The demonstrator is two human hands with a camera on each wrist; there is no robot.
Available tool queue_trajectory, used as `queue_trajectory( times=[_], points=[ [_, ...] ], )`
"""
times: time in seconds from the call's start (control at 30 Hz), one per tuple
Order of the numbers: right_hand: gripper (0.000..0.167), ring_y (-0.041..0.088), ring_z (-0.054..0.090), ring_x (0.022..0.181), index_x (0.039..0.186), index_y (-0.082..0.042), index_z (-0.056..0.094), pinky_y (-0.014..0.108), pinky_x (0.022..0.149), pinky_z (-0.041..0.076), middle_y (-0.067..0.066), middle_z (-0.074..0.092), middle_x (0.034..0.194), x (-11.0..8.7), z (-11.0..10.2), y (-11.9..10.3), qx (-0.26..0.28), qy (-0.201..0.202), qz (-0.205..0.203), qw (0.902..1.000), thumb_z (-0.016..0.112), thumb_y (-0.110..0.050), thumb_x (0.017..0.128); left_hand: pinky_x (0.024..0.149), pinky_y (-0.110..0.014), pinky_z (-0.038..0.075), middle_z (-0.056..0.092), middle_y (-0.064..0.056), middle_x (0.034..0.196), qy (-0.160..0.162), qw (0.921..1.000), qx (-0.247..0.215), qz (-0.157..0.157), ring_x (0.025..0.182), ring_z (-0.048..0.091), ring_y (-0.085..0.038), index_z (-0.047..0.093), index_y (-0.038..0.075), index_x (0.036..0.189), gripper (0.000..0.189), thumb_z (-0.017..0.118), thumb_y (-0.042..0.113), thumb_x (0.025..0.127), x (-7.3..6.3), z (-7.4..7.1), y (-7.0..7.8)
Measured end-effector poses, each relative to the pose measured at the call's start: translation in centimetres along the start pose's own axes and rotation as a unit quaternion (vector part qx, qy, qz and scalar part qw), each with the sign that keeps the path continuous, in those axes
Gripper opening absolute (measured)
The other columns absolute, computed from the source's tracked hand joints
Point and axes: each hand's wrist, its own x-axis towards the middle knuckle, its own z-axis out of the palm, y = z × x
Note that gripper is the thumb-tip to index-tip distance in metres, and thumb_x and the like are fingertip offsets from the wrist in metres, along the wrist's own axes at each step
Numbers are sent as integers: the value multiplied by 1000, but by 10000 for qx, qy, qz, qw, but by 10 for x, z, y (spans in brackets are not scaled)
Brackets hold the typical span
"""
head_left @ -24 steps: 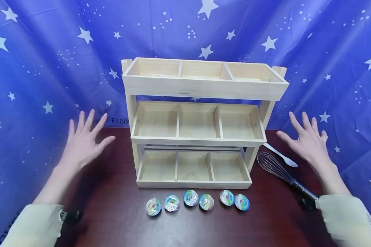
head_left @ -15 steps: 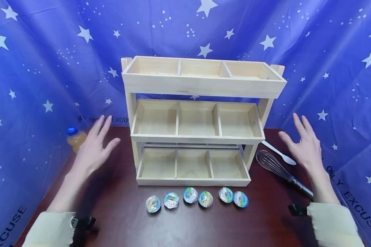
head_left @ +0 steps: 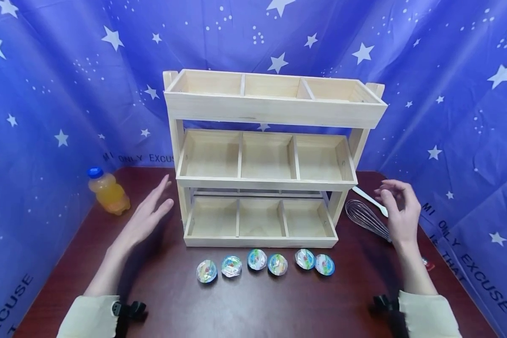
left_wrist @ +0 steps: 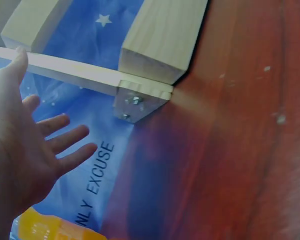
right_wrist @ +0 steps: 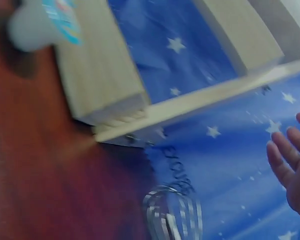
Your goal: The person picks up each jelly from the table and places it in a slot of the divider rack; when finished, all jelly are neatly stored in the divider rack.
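Observation:
A three-tier wooden rack (head_left: 262, 182) stands in the middle of the table, each tier split into three bare compartments. Along its front lies a row of several small sealed cups (head_left: 257, 259) with printed foil lids. Left of the rack, my left hand (head_left: 145, 218) hovers with fingers extended and holds nothing; the left wrist view shows its spread fingers beside the rack's side post (left_wrist: 75, 70). My right hand (head_left: 401, 211) is over the right side, above a whisk (head_left: 365, 218), its fingers loosely bent and holding nothing. One cup (right_wrist: 45, 25) shows in the right wrist view.
A bottle of orange drink (head_left: 110, 191) with a blue cap stands at the back left. Behind the whisk lies a white spoon (head_left: 369, 201). A small red item (head_left: 428, 264) sits near the right edge, partly behind the forearm. A blue starry curtain (head_left: 67, 94) surrounds the table.
Both hands have come inward and lower toward the rack. The left fingers have drawn together, and the right fingers have bent from spread. The orange drink bottle has come into view.

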Motion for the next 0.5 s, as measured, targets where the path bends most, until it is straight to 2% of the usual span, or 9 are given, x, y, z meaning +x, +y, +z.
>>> queue_trajectory(
  times=[0.07,0.17,0.33,0.43,0.5],
  points=[
    [23,11,73,83,112,27,56,17,75,60,9,71,92,-8,5,1,728,-286,-66,9969,55,14,94,120,-74,19,30,-16,169,-255,9995,-166,-53,156,25,-46,9,38,165,71,52,36,108,-1,4,-3],
    [20,11,71,83,110,30,52,17,76,60,7,72,92,-22,11,1,796,-838,-34,9933,51,17,94,121,-73,21,25,-14,171,-592,9976,-347,-138,156,25,-44,8,36,166,74,53,37,107,-2,8,-8],
    [23,9,71,89,114,23,56,16,78,58,5,70,99,-47,16,0,150,-1782,310,9834,53,21,91,120,-73,24,12,-8,175,-1067,9926,-409,-407,159,18,-43,4,38,165,79,55,41,105,0,15,-15],
    [31,10,71,90,118,15,61,16,80,57,9,70,100,-59,19,0,-342,-2358,370,9705,57,22,88,119,-72,28,10,-9,175,-1310,9889,-473,-524,157,22,-46,3,37,165,83,57,42,104,0,18,-16],
    [37,11,71,90,121,10,63,16,81,57,11,70,101,-65,21,-1,-625,-2710,220,9603,61,22,86,120,-70,29,10,-12,175,-1445,9864,-523,-581,155,26,-48,3,32,166,84,58,43,103,0,19,-16]
  ],
)
